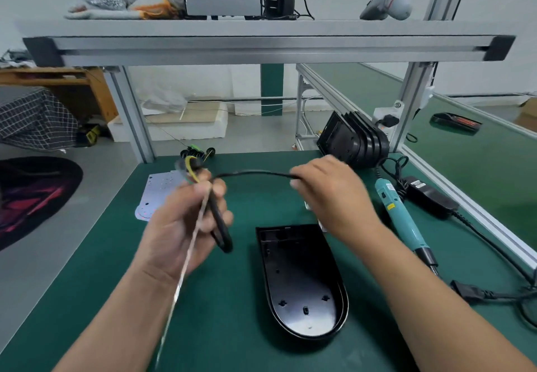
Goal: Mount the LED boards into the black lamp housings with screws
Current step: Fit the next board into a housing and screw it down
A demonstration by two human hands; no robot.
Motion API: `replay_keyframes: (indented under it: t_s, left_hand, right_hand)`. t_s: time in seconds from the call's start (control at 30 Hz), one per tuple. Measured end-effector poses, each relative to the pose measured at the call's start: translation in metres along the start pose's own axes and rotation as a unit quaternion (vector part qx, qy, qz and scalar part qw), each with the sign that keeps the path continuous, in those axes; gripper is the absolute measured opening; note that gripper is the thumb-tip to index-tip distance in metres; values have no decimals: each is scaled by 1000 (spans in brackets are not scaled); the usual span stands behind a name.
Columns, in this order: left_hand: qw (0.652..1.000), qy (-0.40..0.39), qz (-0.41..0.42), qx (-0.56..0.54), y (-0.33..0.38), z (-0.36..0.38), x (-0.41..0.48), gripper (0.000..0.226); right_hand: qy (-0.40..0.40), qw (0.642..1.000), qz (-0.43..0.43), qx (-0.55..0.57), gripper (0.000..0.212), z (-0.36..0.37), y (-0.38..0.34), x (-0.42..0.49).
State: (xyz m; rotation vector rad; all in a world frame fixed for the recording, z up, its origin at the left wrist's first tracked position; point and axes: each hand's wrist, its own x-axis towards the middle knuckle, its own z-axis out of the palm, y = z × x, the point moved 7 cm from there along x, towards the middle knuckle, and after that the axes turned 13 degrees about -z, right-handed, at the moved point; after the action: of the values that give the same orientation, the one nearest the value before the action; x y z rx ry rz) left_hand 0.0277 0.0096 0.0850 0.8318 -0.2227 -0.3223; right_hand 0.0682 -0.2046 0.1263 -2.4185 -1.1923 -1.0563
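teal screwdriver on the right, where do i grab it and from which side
Grip the teal screwdriver at mid-barrel, from above, with the right hand once it frees the black cable. It lies flat on the green mat, black bit end toward you.

Both bare arms reach forward, side by side. The left hand [186, 223] curls its fingers tight round a thin black cable [252, 172]. The right hand [331, 194], back up, pinches the same cable farther along.
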Motion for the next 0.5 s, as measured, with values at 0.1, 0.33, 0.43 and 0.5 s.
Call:
replay_keyframes:
  t_s: [0.1, 0.33, 0.43, 0.5]
  left_hand:
    - [994, 85, 69, 21, 31, -22, -8, 41]
    - [999, -46, -5, 2, 1, 5, 0, 32]
    - [991, -126, -39, -26, -12, 20, -1, 21]
    - [984, -162, -52, -55, -13, 26, -4, 15]
  right_hand:
    - [-62, 989, 132, -35, 15, -9, 46, -18]
    - [-132, 961, 141, 197, 57, 35, 8, -18]
    - [-200, 955, 150, 159, 53, 68, 0, -17]
    - [-138, 961, 173, 167, 19, 70, 6, -17]
